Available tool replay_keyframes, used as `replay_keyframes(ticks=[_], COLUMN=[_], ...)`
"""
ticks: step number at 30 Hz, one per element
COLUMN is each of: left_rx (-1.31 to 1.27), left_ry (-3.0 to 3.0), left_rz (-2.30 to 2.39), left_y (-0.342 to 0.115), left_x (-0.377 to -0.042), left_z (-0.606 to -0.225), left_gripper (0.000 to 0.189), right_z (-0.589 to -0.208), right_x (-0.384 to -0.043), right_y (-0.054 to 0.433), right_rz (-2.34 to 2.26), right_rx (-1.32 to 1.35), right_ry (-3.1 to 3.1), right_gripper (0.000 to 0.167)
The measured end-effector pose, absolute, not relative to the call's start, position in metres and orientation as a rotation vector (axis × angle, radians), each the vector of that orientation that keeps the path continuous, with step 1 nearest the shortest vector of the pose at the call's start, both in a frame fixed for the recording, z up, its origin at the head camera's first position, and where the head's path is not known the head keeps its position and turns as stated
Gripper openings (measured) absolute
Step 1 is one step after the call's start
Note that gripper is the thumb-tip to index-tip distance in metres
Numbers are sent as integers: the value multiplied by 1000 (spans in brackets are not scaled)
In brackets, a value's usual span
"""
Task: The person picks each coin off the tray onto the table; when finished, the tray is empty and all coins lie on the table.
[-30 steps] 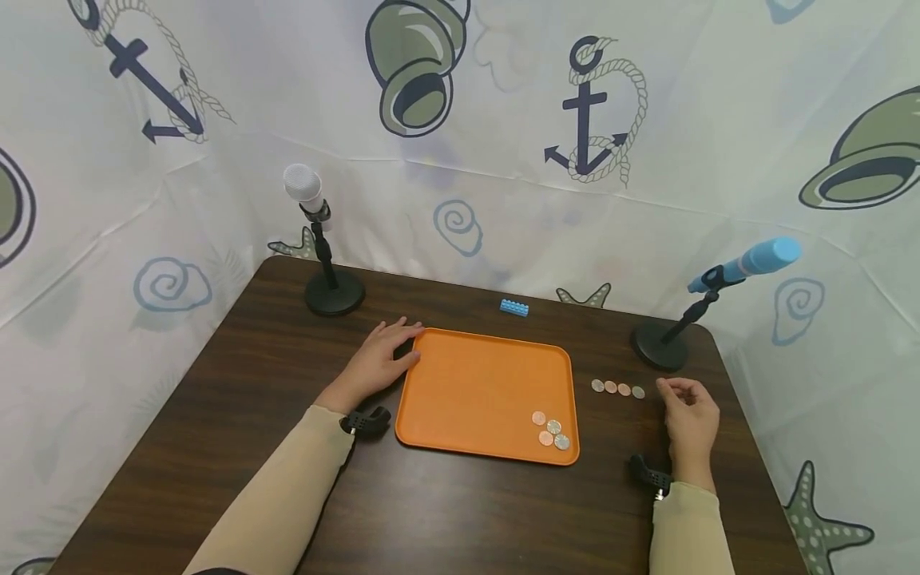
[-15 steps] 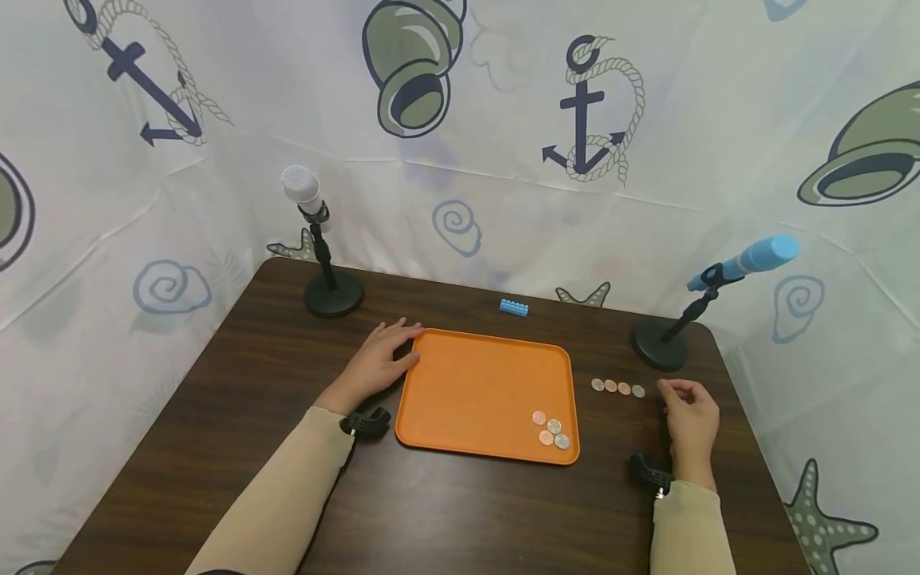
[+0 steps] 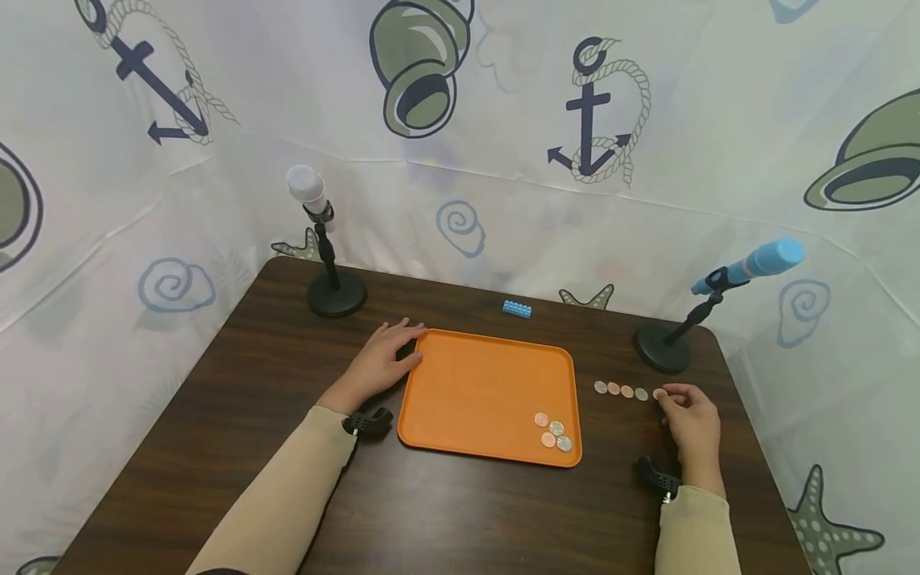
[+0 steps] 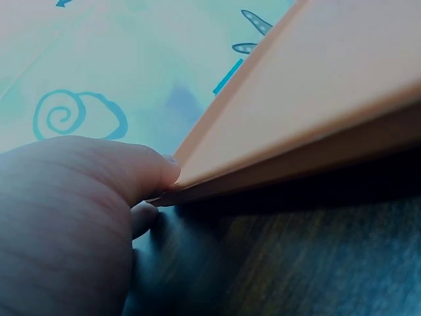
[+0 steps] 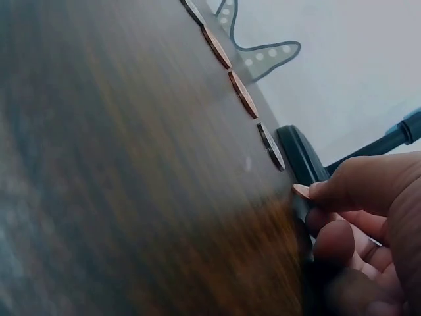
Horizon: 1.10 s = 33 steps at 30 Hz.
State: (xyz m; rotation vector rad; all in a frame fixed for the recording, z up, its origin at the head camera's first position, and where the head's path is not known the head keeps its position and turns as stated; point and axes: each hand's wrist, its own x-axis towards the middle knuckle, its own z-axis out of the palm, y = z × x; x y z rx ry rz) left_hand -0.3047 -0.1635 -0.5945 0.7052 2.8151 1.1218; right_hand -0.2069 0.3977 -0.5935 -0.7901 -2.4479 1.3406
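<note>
My right hand [image 3: 691,423] is at the right end of a row of coins on the dark wooden table. Its thumb and forefinger pinch a copper coin [image 5: 302,191] just beyond the row's last silver coin [image 5: 271,147]. Copper coins [image 5: 242,95] and silver ones make up the row. Over on the left, my left hand [image 3: 374,366] touches the far left corner of an orange tray [image 3: 489,335], fingers spread and fairly straight. The left wrist view has the thumb [image 4: 154,174] right at the tray's rim. Several coins [image 3: 549,440] lie grouped in the tray's near right corner.
Behind the row stands a blue microphone [image 3: 769,259] on a black stand [image 3: 663,349]. A white microphone [image 3: 307,185] on its stand [image 3: 336,295] is at the back left. Beyond the tray lies a small blue toy brick [image 3: 517,309]. A printed curtain [image 3: 517,231] hangs behind the table.
A copper coin now shows at my right fingertips, beside the row's right end, where none showed before. The right hand has shifted slightly downward in view. My left hand keeps its place on the tray.
</note>
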Motion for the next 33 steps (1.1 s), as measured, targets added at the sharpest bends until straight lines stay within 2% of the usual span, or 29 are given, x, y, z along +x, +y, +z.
replay_keyframes(ticks=[24,28,33], left_rx=[707,717,723], left_ry=[2833,2837,2840], left_rz=[1115,1121,1123], left_y=[-163,-163,-164], left_x=[-306,-305,-304], left_z=[-597,-597,-598], left_gripper=[56,57,57], right_z=[-594,-594,-597], right_x=[-208,-208,-204], right_y=[397,397,392], right_rz=[1401,1517,1715], right_rx=[-776,-800,-777], right_ry=[-2479,-2349,-2024], right_gripper=[30,25,10])
